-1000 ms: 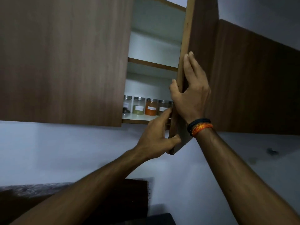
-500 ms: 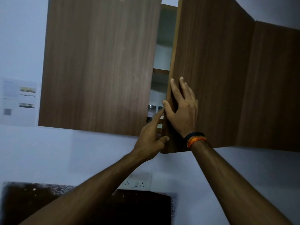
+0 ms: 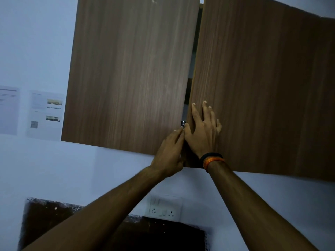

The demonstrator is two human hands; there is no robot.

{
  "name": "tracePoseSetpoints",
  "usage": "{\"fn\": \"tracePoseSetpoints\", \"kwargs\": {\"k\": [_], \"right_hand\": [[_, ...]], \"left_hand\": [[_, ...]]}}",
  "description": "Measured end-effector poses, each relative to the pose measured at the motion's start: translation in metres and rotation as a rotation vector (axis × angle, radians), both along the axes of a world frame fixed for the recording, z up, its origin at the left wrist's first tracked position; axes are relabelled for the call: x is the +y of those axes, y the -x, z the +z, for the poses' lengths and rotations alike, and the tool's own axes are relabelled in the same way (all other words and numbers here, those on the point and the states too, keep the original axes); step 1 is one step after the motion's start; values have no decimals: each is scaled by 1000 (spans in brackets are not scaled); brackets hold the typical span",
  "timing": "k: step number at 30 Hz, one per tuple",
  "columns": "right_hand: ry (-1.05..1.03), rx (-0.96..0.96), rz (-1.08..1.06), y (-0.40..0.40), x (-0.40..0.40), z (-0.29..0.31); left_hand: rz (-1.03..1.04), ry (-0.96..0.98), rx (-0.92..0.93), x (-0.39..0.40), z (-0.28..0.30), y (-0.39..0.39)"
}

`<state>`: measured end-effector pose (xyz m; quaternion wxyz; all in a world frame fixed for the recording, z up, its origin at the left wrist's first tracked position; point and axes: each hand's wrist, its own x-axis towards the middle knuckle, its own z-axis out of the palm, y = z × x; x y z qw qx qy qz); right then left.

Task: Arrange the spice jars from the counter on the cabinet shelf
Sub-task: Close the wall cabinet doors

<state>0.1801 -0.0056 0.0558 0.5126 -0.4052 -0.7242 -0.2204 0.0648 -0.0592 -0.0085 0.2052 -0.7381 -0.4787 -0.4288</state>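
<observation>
Brown wood grain covers both doors of the wall cabinet. The left door lies flat and closed. The right door stands a little out from the cabinet, so only a narrow dark gap remains between the two doors.

The cabinet is the only container here, and almost nothing inside it can be seen. Through the gap, low down, one small shiny piece shows, most likely the metal lid of a spice jar on the shelf. The shelf itself and the other jars are hidden behind the doors, so how they are arranged I cannot tell.

The right hand lies flat on the front of the right door near its lower inner corner, with fingers straight and spread and pressing on the wood; it holds nothing. Around its wrist are a black band and an orange thread. The left hand is at the lower edge of the same door, just beside the right hand and touching it. Its fingers are curled toward the door edge, but whether they really grip it I cannot tell.

On the pale wall are two printed papers to the left of the cabinet and a white socket plate below it. Under this a dark backsplash is visible.
</observation>
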Motion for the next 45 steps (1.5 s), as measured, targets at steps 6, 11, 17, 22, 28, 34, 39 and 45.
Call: {"fn": "tracePoseSetpoints", "kwargs": {"k": [6, 11, 17, 22, 28, 34, 39, 45], "right_hand": [[26, -16, -37, 9, 14, 0], [109, -15, -53, 6, 30, 1], [178, -86, -82, 5, 46, 0], [193, -134, -105, 9, 57, -2], [162, -163, -140, 11, 66, -8], [133, -155, -155, 15, 70, -13], [135, -168, -162, 12, 73, -13], [179, -241, -184, 4, 66, -9]], "left_hand": [[241, -2, 192, 26, 3, 21], [434, 94, 197, 45, 2, 32], [482, 71, 216, 64, -5, 35], [491, 24, 298, 78, -8, 38], [515, 19, 333, 90, -9, 41], [525, -1, 330, 91, -10, 41], [551, -1, 330, 89, -8, 39], [571, 39, 351, 81, -5, 35]]}}
